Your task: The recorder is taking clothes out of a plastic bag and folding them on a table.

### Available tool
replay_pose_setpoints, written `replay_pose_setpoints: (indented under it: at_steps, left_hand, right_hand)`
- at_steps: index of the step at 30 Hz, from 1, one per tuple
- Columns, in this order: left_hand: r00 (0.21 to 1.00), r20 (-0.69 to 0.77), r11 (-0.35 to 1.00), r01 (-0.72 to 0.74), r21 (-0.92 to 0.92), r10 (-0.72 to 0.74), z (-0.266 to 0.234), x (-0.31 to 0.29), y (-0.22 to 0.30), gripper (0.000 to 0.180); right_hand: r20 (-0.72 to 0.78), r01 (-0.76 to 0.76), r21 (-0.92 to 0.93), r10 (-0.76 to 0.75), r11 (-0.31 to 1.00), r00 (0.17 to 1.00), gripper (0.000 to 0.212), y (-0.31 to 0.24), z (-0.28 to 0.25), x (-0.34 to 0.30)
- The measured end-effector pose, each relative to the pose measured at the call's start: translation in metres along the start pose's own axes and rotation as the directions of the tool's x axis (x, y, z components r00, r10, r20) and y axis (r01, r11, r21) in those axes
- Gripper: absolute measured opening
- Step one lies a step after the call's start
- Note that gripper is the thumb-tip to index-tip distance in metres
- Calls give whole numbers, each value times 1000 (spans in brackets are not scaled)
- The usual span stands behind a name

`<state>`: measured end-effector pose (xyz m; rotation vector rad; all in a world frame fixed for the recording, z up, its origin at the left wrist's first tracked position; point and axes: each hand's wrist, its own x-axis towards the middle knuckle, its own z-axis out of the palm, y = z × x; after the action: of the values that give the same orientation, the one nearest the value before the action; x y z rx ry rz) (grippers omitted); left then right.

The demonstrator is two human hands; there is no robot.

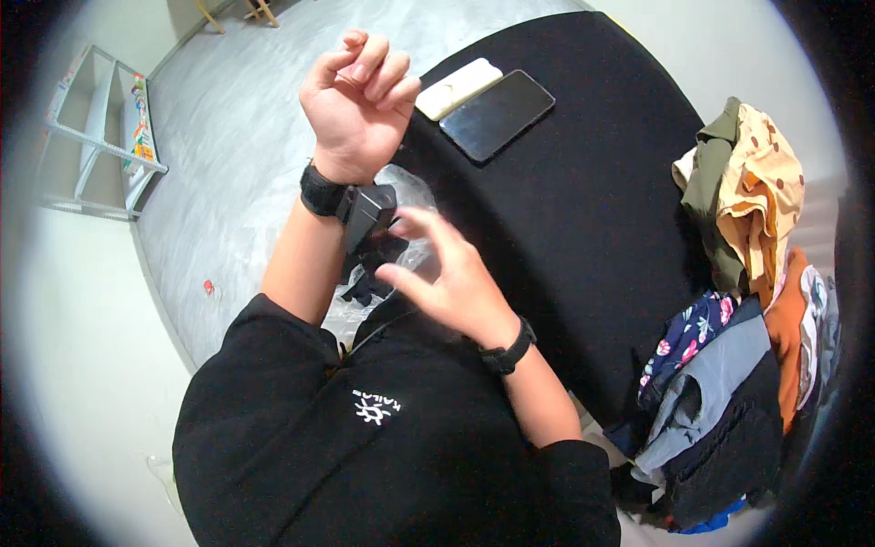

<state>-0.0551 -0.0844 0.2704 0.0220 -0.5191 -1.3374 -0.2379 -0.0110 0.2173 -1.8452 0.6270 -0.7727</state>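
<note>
My left hand [362,114] is raised in front of me, palm toward me, its fingers curled in loosely with nothing in them. A black strap [321,191] goes round the left wrist and bears a small boxy black device [372,208]. Close beside that device is my right hand [456,283], thumb and fingers apart and slightly blurred; I cannot tell whether a fingertip touches it. Another black wrist strap [510,348] sits on the right wrist. Partly hidden behind my hands lies a clear plastic bag [412,187] with dark things by it.
A dark-screened phone [498,117] overlaps a whitish flat object [456,87] on the black-covered table [592,182]. Heaps of clothes, including a yellowish garment [761,191] and a grey one [702,383], lie at right. Metal shelving [96,141] stands far left.
</note>
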Motion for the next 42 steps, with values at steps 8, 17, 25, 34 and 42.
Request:
replay_pose_setpoints:
  at_steps: [8,17,25,34,42]
  left_hand:
    - [989,151,997,20,-78,-8,17,1,-34,5]
    - [994,111,966,31,-255,-2,11,27,-50,10]
    - [1000,19,963,26,-268,-22,1,33,-66,9]
    - [990,-138,987,-46,-155,25,-6,32,-77,7]
    - [959,-1,713,210,669,-282,21,49,-78,29]
  right_hand:
    - [-170,-25,101,42,995,985,30,-27,2,-8]
    - [-155,-80,166,106,983,982,20,-5,-1,-15]
    - [-209,-58,275,119,960,971,16,-5,3,-21]
    - [-126,-145,581,265,801,956,18,-17,-9,-24]
    - [-66,-105,768,241,632,968,19,-18,-31,-25]
